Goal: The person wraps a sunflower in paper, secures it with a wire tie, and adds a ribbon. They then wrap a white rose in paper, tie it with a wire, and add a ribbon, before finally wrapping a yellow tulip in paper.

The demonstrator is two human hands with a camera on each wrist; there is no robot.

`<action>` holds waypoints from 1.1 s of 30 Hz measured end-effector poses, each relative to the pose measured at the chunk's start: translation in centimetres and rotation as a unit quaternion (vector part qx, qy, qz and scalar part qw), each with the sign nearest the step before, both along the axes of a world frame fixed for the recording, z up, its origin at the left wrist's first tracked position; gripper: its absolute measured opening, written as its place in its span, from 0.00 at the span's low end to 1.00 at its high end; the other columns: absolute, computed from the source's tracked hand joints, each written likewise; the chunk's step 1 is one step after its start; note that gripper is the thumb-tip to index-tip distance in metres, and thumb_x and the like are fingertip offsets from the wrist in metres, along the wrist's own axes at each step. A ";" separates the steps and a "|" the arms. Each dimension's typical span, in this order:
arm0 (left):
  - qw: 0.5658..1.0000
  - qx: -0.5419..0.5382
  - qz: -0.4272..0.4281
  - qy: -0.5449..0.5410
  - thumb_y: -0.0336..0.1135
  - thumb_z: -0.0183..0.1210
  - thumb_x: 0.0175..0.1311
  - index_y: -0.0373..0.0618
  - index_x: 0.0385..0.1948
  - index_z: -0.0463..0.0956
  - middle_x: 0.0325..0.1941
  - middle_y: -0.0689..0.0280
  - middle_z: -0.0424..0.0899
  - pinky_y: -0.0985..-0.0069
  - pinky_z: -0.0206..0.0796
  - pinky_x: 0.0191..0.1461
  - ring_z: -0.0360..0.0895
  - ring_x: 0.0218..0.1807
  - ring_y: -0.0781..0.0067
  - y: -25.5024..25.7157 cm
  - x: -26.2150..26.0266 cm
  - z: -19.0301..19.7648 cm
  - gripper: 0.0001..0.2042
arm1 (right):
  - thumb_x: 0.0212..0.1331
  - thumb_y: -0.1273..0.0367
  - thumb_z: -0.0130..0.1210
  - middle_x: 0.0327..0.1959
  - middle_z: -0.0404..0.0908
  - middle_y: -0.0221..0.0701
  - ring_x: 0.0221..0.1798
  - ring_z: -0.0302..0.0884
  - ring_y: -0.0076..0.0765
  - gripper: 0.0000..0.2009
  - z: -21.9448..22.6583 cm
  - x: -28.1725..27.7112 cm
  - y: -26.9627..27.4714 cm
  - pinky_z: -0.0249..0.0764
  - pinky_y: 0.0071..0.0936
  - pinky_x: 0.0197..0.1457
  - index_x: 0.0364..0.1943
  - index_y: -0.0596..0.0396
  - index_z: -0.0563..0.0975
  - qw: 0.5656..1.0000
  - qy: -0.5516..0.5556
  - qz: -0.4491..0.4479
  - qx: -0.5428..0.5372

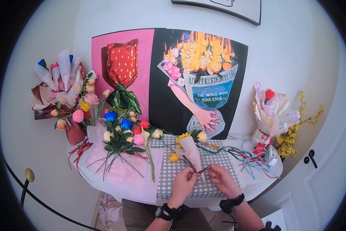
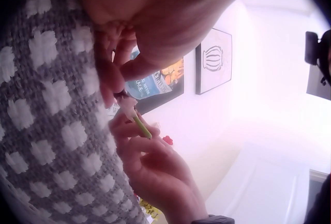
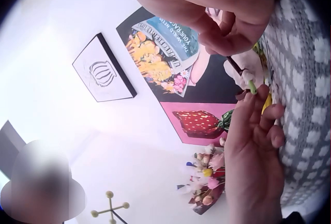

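Note:
A small flower wrapped in a pale pink paper cone (image 1: pixel 190 148) lies on the grey-and-white checked cloth (image 1: pixel 219 165), its narrow end toward me. A dark ribbon (image 1: pixel 205 168) crosses around that narrow end. My left hand (image 1: pixel 183 184) pinches the ribbon at the left of the cone. On the right side, my right hand (image 1: pixel 224 181) pinches the other part of it, pulled out sideways. Below the ribbon, a green stem end (image 2: pixel 143 127) pokes out of the paper between both hands. Yellow petals (image 1: pixel 183 136) show at the cone's wide end.
A yellow tulip (image 1: pixel 173 157) lies left of the cone. Loose artificial flowers (image 1: pixel 123 136) spread over pink paper (image 1: pixel 98 161) at left. Coloured ribbons (image 1: pixel 246 156) lie at right. Wrapped bouquets stand at the left (image 1: pixel 67 88) and right (image 1: pixel 271 111), before two leaning pictures (image 1: pixel 123 77).

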State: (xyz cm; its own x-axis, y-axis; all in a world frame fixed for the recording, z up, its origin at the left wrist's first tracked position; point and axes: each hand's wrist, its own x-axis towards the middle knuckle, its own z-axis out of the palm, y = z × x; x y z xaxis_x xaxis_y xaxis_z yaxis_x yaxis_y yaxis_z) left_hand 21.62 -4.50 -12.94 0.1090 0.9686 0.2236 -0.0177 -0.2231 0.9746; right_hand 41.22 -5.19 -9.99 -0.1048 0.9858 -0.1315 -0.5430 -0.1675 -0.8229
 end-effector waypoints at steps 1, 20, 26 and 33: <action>1.000 0.001 0.002 -0.001 0.31 0.59 0.70 0.40 0.37 0.77 0.20 0.64 0.83 0.77 0.68 0.21 0.83 0.21 0.76 0.1 0.0 -0.1 0.05 | 0.74 0.68 0.54 0.35 0.73 0.21 0.32 0.66 0.16 0.06 -0.1 0.0 0.1 0.60 0.14 0.25 0.43 0.56 0.75 1.000 0.026 0.013 -0.006; 0.999 -0.034 -0.012 -0.024 0.29 0.59 0.71 0.39 0.37 0.75 0.30 0.66 0.85 0.82 0.69 0.20 0.82 0.25 0.80 0.4 -0.2 -0.5 0.04 | 0.77 0.71 0.49 0.44 0.77 0.28 0.29 0.62 0.16 0.03 -2.9 -0.1 1.0 0.61 0.16 0.27 0.46 0.54 0.70 0.994 0.094 -0.018 0.050; 0.996 -0.035 0.013 -0.087 0.29 0.59 0.70 0.39 0.35 0.74 0.20 0.65 0.82 0.79 0.67 0.19 0.82 0.21 0.78 0.4 -0.1 -0.8 0.05 | 0.76 0.74 0.48 0.40 0.74 0.27 0.25 0.59 0.14 0.02 -3.2 0.1 1.3 0.61 0.15 0.26 0.46 0.57 0.70 0.988 0.152 -0.021 0.020; 0.997 -0.031 0.021 -0.064 0.30 0.60 0.69 0.41 0.36 0.74 0.20 0.67 0.81 0.79 0.65 0.19 0.79 0.20 0.80 0.5 -0.4 0.0 0.05 | 0.74 0.71 0.52 0.31 0.74 0.24 0.29 0.67 0.16 0.03 0.8 -1.8 -0.5 0.63 0.17 0.26 0.44 0.54 0.74 0.996 -0.057 -0.034 0.059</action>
